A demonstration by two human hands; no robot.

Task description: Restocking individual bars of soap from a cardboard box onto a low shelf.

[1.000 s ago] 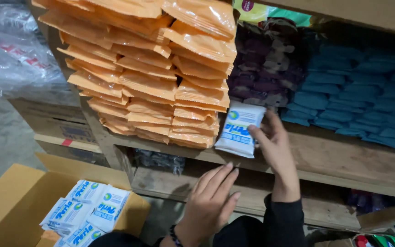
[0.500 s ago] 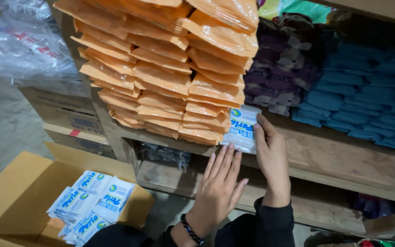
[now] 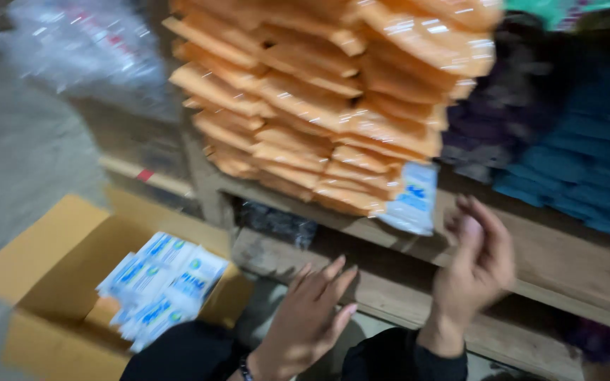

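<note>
White packet point(image 3: 412, 199) stood on shelf point(image 3: 566, 261), leant against orange stack point(image 3: 333, 106). Right hand point(image 3: 476, 262) open, empty, near packet. Left hand point(image 3: 312, 321) open, empty, lower down. Risk judged: unsupported packet tipped off edge; stack nudged, slid.

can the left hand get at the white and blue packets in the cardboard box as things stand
Probably yes. The left hand hangs open and empty just right of the cardboard box, whose top is open. The white and blue packets lie uncovered on top, and nothing stands between them and the hand.
</note>
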